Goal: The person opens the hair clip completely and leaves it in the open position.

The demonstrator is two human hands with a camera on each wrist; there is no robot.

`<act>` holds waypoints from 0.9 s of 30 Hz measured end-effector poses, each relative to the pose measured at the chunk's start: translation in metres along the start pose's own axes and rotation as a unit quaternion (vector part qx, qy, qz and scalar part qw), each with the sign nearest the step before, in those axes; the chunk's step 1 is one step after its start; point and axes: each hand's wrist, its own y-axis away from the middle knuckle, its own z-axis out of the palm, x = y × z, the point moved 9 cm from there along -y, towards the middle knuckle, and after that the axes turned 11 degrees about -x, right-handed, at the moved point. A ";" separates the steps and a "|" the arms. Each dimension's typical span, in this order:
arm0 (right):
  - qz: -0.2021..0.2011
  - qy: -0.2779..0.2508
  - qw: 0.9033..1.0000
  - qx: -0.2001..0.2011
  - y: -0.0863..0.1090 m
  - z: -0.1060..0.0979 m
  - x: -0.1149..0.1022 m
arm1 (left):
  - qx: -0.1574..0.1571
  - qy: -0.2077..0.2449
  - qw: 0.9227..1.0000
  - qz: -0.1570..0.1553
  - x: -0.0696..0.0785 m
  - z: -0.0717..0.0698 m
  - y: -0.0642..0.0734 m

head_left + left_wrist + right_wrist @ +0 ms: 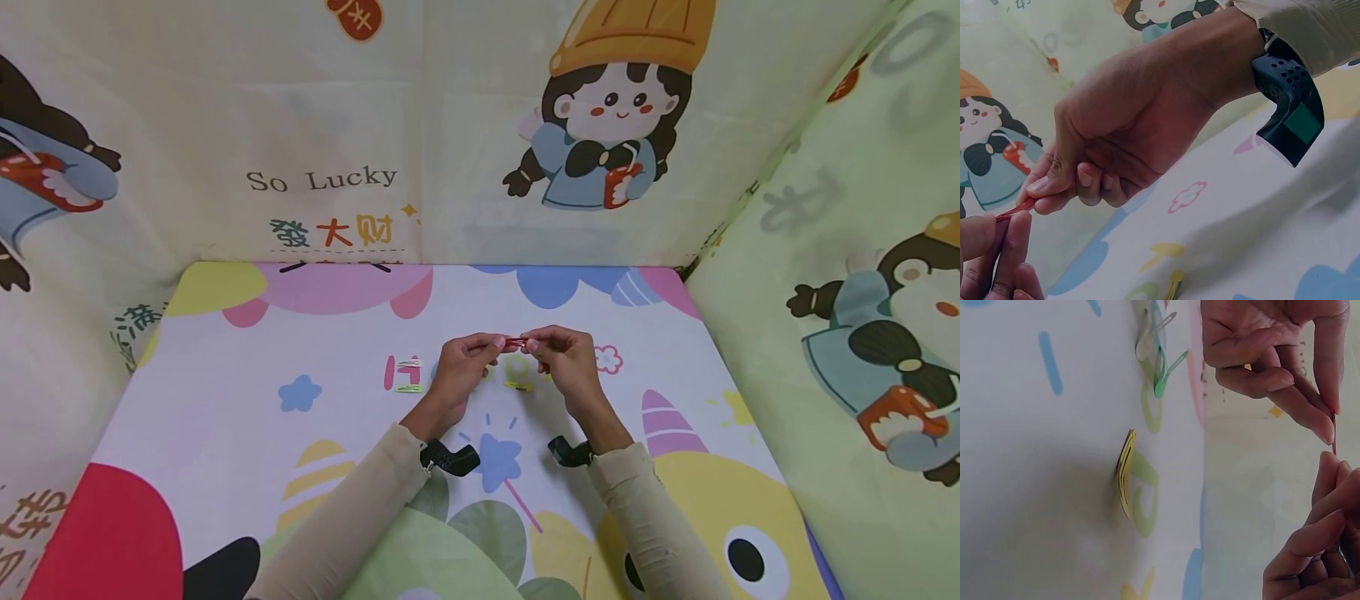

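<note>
A red clip [516,342] is held up off the mat, stretched between two hands in front of the person. Thin red bars show between the fingertips; most of its two ends is covered, so whether the clip is snapped or sprung cannot be told.

At the red clip's left end, the left hand [459,375] pinches it between thumb and forefinger, with no gap beyond the clip's own thickness. In the right wrist view its other fingers are half bent, away from the red clip.

At the red clip's right end, the right hand [567,358] has the matching pinch: thumb and forefinger closed on the metal. Its remaining fingers curl in toward the palm below the red clip, as the left wrist view shows. The two hands' fingertips are very near each other along the red clip.

Below the red clip, on the person's side of it, a yellow clip [517,386] lies on the mat [210,392], bowed in outline. Left of the red clip, past the left hand, a white clip [408,363] and a green clip [408,389] lie by a pink printed letter [389,372]. Nearer the person than the red clip, a black wrist camera sits on each wrist, at the cuffs of beige sleeves [352,517]. Behind the red clip rises a cream printed backdrop [465,167].
</note>
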 end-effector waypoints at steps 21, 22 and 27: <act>-0.009 0.002 1.000 0.002 0.002 0.000 0.002 | 0.024 -0.018 1.000 -0.006 -0.001 -0.002 0.001; -0.008 0.003 1.000 0.002 0.002 0.000 0.002 | 0.025 -0.019 0.999 -0.006 -0.001 -0.002 0.001; -0.002 0.005 1.000 0.004 0.002 0.000 0.004 | 0.028 -0.024 0.999 -0.004 -0.001 -0.002 0.001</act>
